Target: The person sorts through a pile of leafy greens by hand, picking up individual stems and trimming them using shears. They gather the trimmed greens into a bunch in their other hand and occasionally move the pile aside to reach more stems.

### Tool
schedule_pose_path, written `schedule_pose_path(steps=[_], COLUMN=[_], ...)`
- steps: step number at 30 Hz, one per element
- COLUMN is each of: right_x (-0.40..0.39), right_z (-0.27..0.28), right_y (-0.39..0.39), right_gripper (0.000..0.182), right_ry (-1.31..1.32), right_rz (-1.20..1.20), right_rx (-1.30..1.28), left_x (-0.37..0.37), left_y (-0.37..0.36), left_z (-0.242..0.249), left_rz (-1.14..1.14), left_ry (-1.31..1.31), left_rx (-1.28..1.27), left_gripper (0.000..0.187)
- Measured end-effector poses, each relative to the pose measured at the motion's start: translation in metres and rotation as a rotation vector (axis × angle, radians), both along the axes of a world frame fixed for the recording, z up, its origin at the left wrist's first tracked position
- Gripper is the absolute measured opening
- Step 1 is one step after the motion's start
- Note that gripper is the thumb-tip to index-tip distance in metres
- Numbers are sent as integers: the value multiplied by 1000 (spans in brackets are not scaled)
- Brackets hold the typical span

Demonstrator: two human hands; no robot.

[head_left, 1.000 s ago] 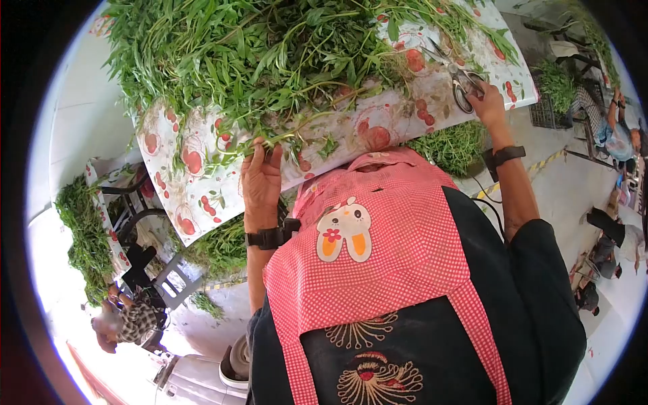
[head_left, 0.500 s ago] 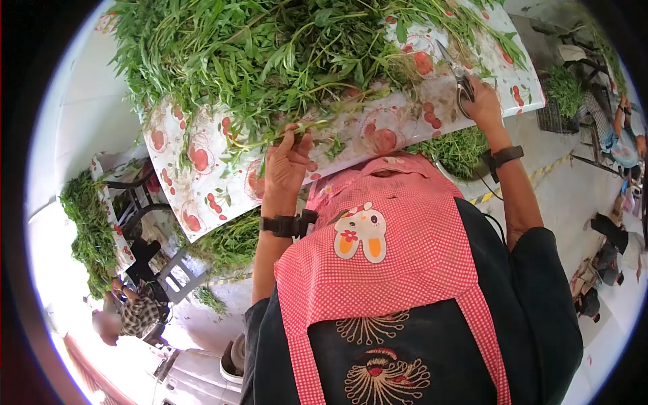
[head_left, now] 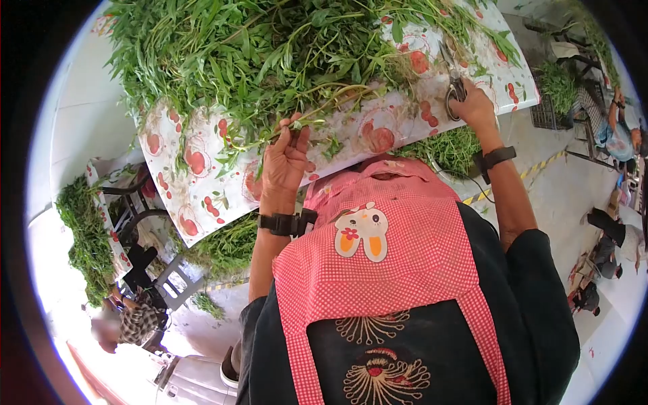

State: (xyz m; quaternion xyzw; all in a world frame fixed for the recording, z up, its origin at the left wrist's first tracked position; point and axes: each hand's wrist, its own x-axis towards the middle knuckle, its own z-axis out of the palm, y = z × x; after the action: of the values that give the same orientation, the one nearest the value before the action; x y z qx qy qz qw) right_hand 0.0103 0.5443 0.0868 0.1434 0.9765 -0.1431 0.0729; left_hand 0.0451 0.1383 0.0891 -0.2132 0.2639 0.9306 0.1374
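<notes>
My left hand (head_left: 285, 164) is at the near edge of a big heap of leafy green stems (head_left: 270, 64), its thumb and fingertips pinching a thin green stem (head_left: 331, 104). That stem runs up and right across the cloth. In my right hand (head_left: 476, 106) is a pair of scissors (head_left: 454, 86), blades pointing away from me over the table; the gap between the blades is hard to make out. Both hands are over the near edge of a white tablecloth (head_left: 378, 137) printed with red fruit.
More greens (head_left: 449, 150) lie below the table edge, and others (head_left: 226, 250) to the lower left. A co-worker in a checked shirt (head_left: 140, 320) sits at another table with greens (head_left: 84, 233). A black crate (head_left: 543, 116) stands at right, near other people.
My right hand and the scissors have shifted slightly left. My left hand still pinches a stem at nearly the same spot. The heap looks much the same.
</notes>
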Motion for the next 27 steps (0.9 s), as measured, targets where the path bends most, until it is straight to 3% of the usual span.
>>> schedule_pose_path(steps=[1,5,11,13,14,16,18,20,22,27], right_x=[2,3,10,16,21,40,65,80,81,71], right_z=[-4,-10,9,4,3,33,82,82,92,80], right_y=[-4,1,5,7,8,-19,-55,-65,-96,-127], right_gripper=[47,52,59,52,52,43,46,46,47,47], right_ry=[6,-7,-13,-65,-64,-111,-137,-363,-383,-430], right_rz=[-38,-44,-73,-303,-300,-218,-336,-68,154,141], right_rx=[143,135,-202,-702,-697,-956,-1367,-1298,-1240,-1334], left_x=[0,-1,-3,-6,-7,-12,-12,-16,-18,-15], left_y=[1,-2,1,2,2,7,10,18,23,34], left_z=[0,1,8,6,6,11,14,14,15,20], left_rz=[10,-10,48,33,19,18,5,-4,-15,-63], left_ry=[12,34,64,81,97,110,108,108,112,125], left_rx=[20,40,47,69,85,82,79,109,97,38], left_gripper=[14,15,14,13,14,13,12,11,12,15])
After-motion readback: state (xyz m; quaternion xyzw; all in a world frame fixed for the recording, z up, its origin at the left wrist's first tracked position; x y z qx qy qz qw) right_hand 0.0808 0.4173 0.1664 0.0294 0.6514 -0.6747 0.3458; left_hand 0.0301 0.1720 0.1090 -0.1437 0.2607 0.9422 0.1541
